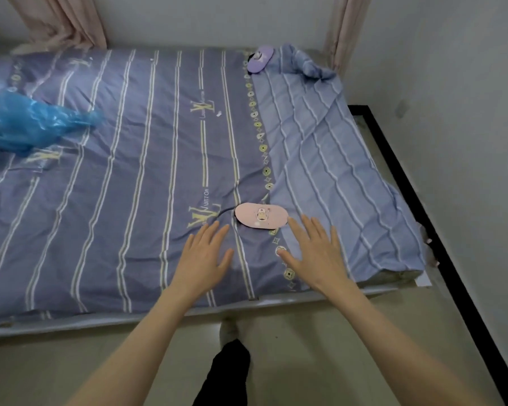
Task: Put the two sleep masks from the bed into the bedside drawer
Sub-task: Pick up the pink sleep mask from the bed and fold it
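Note:
A pink sleep mask (261, 215) lies flat on the striped purple bed cover (135, 177), near the bed's front edge. A purple sleep mask (260, 59) rests at the far end of the bed, beside a bunched blue pillowcase. My left hand (202, 259) hovers just left of and below the pink mask, fingers spread, holding nothing. My right hand (314, 253) reaches in from the right, its fingertips almost at the pink mask's right end, also spread and empty. No bedside drawer is in view.
A crumpled blue plastic bag (27, 124) lies on the bed's left side. A lighter blue striped sheet (329, 159) covers the bed's right part. A black floor border (434, 244) runs along the right wall. My leg and foot (229, 364) stand by the bed's front edge.

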Available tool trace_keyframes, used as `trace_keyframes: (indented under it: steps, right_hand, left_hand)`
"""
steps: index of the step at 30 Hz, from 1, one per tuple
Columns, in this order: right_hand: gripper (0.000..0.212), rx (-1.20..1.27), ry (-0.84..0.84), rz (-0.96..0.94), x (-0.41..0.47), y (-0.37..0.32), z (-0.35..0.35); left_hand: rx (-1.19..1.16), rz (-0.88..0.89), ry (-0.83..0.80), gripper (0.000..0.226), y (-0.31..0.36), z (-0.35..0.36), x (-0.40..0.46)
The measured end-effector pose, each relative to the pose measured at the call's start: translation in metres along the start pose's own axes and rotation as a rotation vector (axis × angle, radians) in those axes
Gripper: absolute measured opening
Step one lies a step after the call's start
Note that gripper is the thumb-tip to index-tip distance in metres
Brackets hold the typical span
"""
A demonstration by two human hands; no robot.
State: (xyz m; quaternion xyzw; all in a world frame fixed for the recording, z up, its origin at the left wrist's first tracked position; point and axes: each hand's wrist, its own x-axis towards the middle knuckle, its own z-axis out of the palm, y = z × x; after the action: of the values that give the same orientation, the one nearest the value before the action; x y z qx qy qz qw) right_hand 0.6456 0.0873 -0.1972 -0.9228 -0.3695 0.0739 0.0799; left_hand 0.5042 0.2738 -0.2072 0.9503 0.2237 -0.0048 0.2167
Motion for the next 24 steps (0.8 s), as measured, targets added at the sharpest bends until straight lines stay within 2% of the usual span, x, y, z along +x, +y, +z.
trace_keyframes:
  steps: [4, 12, 19, 24]
  right_hand:
    - [0.071, 0.025, -0.081, 0.008, 0.061, 0.012, 0.03]
    - [0.063, 0.125, -0.216, 0.01, 0.16, 0.062, 0.128]
    - [0.06, 0.137, -0.258, -0.122, 0.225, 0.093, 0.204]
    - [0.076, 0.068, -0.369, -0.265, 0.242, 0.104, 0.239]
  left_hand:
    - [0.051, 0.023, -0.084, 0.054, -0.019, 0.02, 0.071]
    - [0.072, 0.0, -0.274, 0.054, -0.043, 0.124, 0.168]
    - [0.052, 0.003, -0.298, 0.053, -0.045, 0.207, 0.221]
    - [0.103, 0.004, -0.352, 0.058, -0.055, 0.236, 0.242]
